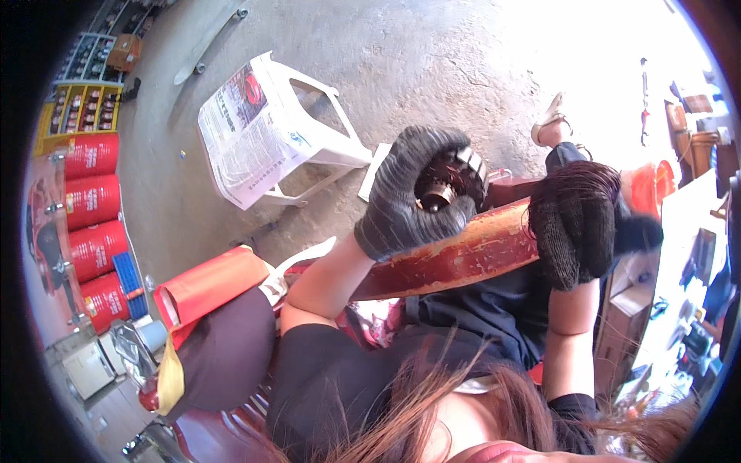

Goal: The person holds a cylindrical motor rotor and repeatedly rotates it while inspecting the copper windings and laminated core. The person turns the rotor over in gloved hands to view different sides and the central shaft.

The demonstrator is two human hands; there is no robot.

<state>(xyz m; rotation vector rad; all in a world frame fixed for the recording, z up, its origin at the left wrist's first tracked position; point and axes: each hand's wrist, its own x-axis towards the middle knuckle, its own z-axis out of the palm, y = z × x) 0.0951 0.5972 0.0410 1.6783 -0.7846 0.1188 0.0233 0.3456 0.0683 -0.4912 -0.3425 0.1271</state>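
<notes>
My left hand (413, 189) wears a grey-black striped glove. Its fingers are wrapped round a slotted metal cylinder (477, 171) with a shiny round centre, which looks like a motor rotor. My right hand (575, 239), in a black knitted glove, is closed on a bundle of thin, dark reddish wire (583, 184) that loops over the top of the fingers. The two hands are apart, and the fingertips of the right one are partly hidden by the wire. Below and between them runs a long red-brown board (463, 251) with worn paint, in front of my lap.
Beyond my left hand stands a white plastic stool (351, 150) covered by a newspaper (239, 127). Several red drums (96, 201) line the left side. A red box (212, 285) lies near my left elbow. An orange-red bag (652, 184) and cluttered shelving (698, 255) are at right.
</notes>
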